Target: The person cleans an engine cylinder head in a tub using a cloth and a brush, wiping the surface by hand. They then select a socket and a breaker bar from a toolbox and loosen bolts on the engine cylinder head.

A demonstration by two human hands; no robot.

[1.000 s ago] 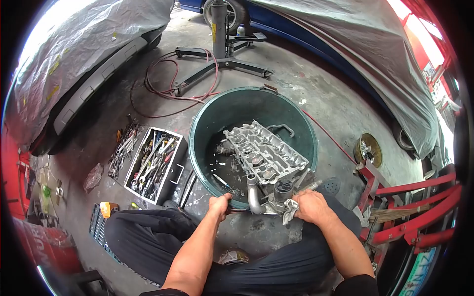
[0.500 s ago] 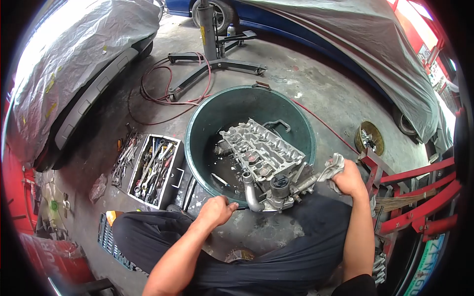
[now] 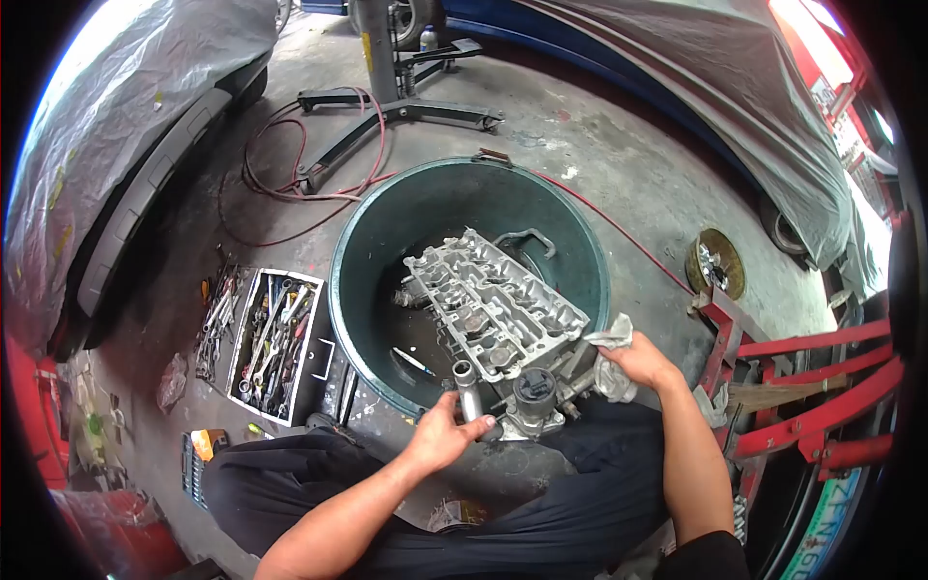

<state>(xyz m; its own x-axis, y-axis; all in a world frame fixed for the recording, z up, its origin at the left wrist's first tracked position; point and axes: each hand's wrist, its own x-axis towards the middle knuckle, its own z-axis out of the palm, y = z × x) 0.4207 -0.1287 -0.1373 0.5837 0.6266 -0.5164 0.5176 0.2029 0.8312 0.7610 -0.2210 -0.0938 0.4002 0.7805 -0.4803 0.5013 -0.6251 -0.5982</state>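
Observation:
A grey metal cylinder head (image 3: 503,304) lies tilted in a large dark green tub (image 3: 353,319), its near end reaching over the rim. On that end are a curved metal pipe (image 3: 468,387) and a round black cap (image 3: 535,387). My left hand (image 3: 447,433) grips the pipe, thumb on the near side and fingers on the other. A crumpled whitish rag (image 3: 617,372) is held in my right hand (image 3: 646,362), beside the right corner of the cylinder head. Whether the rag presses on the metal cannot be made out.
Left of the tub stands a tool box (image 3: 280,338) full of wrenches, with more loose tools (image 3: 220,309) beside it. A red hose (image 3: 619,227) runs behind the tub. An engine hoist (image 3: 387,106) stands further back. At right are a small bucket (image 3: 715,266) and red metal bars (image 3: 822,387).
My left hand has moved from the tub's rim to the pipe and closed around it. My right hand, with the rag, has shifted slightly left. The whole view has swung a little.

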